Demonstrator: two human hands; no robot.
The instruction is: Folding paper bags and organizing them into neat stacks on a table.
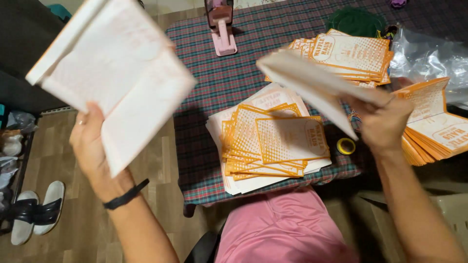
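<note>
Fingers of my left hand (92,146) clamp a blurred stack of white paper bags (112,73), raised left of the plaid surface (204,58). My right hand (385,124) pinches a single white bag (312,83) above the orange-printed pile (273,141), with more bags (351,56) stacked behind.

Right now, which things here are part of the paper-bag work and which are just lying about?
In use:
left hand holding a white paper bag
right hand holding another folded bag
middle stack of orange printed bags
far stack
right stack

Lying about:
pink tool
yellow tape roll
clear plastic wrap
sandals
checked tablecloth
</note>
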